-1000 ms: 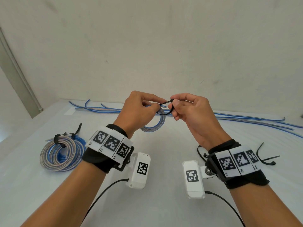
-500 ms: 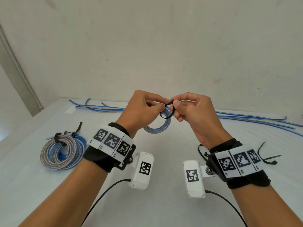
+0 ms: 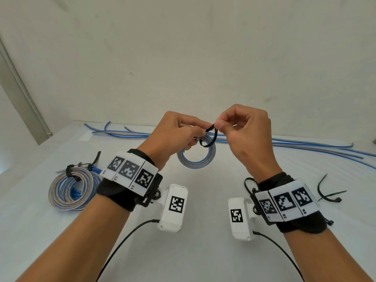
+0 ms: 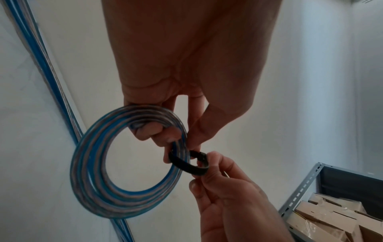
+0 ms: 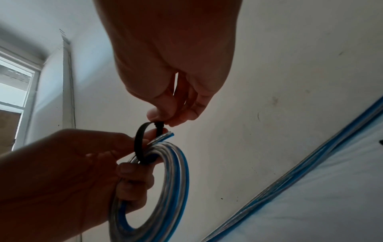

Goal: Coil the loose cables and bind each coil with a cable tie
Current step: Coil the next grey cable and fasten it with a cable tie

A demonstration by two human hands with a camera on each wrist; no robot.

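Loose cables [image 3: 305,146] left along far edge of table [image 3: 203,251], probably waiting for their turn. Small coil [image 3: 196,161] held up above table, fingers of left hand [image 3: 173,137] curled through it. Cable tie [image 4: 187,164] looped loosely around coil, pinched narrow by right hand [image 3: 244,131], likely for tightening.

Both forearms reach forward, raised, with the hands meeting at chest-centre, knuckles up. The left hand [image 3: 177,131] has its fingers curled in a grip, thumb and forefinger pinched together. The right hand [image 3: 244,129] pinches with thumb and forefinger tips, its other fingers loosely curled.
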